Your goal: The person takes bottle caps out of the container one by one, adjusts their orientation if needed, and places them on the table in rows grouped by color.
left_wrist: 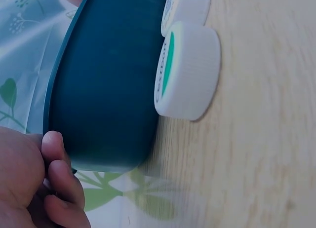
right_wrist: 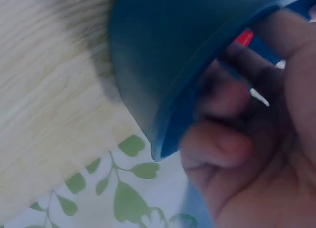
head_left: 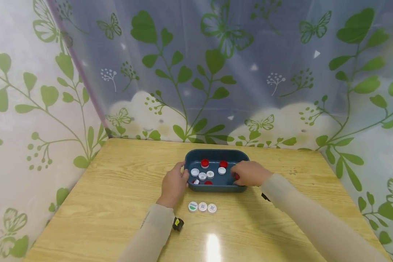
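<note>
A dark blue-green plastic basin with rounded corners stands on the wooden table. Inside lie several white bottle caps and red caps. My left hand holds the basin's left end, its thumb and fingers at the rim. Reaching in at the right end, my right hand pinches a red cap, mostly hidden by the fingers. In the right wrist view a bit of red shows between fingers and wall. Three white caps sit in a row before the basin, the leftmost cap with a green patch.
The light wooden table runs back to a curtain printed with green leaves and butterflies, which also covers both sides. A black wrist strap piece hangs at my left sleeve.
</note>
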Available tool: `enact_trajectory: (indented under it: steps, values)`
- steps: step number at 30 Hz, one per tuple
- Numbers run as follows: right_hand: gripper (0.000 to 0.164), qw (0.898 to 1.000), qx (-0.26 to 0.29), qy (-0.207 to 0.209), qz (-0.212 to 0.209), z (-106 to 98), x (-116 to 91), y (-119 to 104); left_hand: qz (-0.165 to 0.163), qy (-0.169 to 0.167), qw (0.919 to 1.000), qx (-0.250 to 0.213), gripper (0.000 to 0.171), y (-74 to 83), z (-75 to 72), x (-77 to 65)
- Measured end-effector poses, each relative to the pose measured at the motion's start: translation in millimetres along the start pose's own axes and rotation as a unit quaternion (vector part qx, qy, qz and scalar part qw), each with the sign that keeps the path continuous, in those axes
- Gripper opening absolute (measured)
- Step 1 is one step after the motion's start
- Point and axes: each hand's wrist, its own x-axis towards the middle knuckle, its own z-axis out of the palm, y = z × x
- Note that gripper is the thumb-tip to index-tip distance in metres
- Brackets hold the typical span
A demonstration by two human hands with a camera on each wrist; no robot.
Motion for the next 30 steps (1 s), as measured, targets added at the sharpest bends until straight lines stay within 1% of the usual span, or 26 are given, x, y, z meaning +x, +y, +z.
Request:
enact_trajectory:
  steps: [4, 6, 8, 10, 15, 18, 22, 26, 30]
  values:
    - [0.016, 0.999, -0.008, -0.040, 0.026, 4.2, 8.1, 2.1, -0.003, 0.004, 1.0000, 0.001, 0.042, 0.2, 1.3, -0.7]
    - [0.020, 0.999, -0.006, -0.049, 0.023, 5.8, 10.3, -0.2, -0.007, 0.004, 1.0000, 0.000, 0.042, 0.2, 2.2, -1.6]
    - [0.021, 0.999, 0.002, -0.050, 0.020, 8.3, 11.9, -2.3, -0.011, 0.004, 0.9999, -0.005, 0.042, 0.3, 2.8, -2.8]
    - [0.022, 0.998, 0.021, -0.048, 0.018, 10.6, 12.5, -3.3, -0.013, 0.003, 0.9999, -0.010, 0.042, -0.1, 3.5, -3.4]
    - [0.023, 0.998, 0.046, -0.030, 0.019, 16.4, 14.6, -2.1, -0.009, 0.008, 0.9997, -0.020, 0.042, -2.6, 3.9, -3.5]
    - [0.023, 0.998, 0.057, -0.035, 0.019, 18.3, 16.3, -2.9, -0.012, 0.012, 0.9997, -0.020, 0.042, -2.8, 3.5, -4.5]
    - [0.025, 0.995, 0.068, -0.052, 0.041, 19.1, 18.8, -5.5, -0.011, 0.009, 0.9998, -0.013, 0.042, -1.3, 3.4, -5.1]
    - [0.028, 0.994, 0.069, -0.051, 0.062, 19.5, 20.8, -6.2, -0.006, 0.009, 0.9999, -0.005, 0.043, 0.7, 4.5, -3.8]
    - [0.030, 0.994, 0.074, -0.046, 0.066, 19.5, 21.0, -4.5, -0.007, 0.010, 0.9999, -0.002, 0.042, 2.2, 5.6, -2.7]
